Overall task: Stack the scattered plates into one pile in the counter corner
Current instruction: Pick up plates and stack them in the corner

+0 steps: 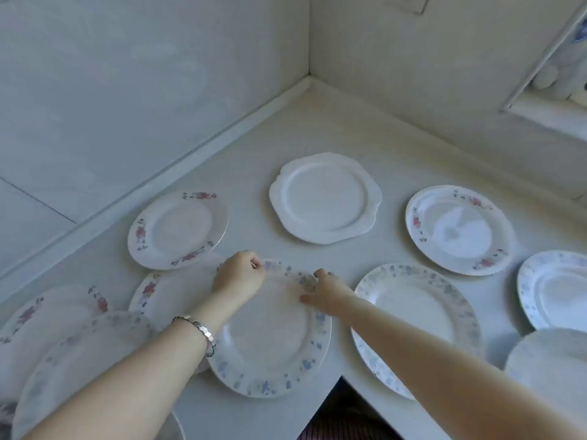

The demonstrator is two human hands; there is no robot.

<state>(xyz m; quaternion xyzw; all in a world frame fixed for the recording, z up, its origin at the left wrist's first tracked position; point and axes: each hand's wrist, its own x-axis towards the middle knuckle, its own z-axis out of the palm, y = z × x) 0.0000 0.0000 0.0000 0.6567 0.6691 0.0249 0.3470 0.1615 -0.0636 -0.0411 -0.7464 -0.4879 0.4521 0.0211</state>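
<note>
A blue-flowered plate (270, 360) lies at the counter's front inner edge, and both hands grip its far rim. My left hand (239, 274) pinches the rim's far left; my right hand (324, 292) holds the far right. Behind it rests a plain white scalloped plate (325, 198). A pink-flowered plate (178, 230) sits at the left, another pink-flowered plate (158, 293) lies partly under the held one. The counter corner (309, 90) at the back is bare.
More plates surround the hands: a blue-flowered plate (416, 312) to the right, a rose-rimmed plate (459, 230) further back, two others at the right edge (556, 290), and overlapping plates at lower left (73, 354). A window ledge (546, 112) stands upper right.
</note>
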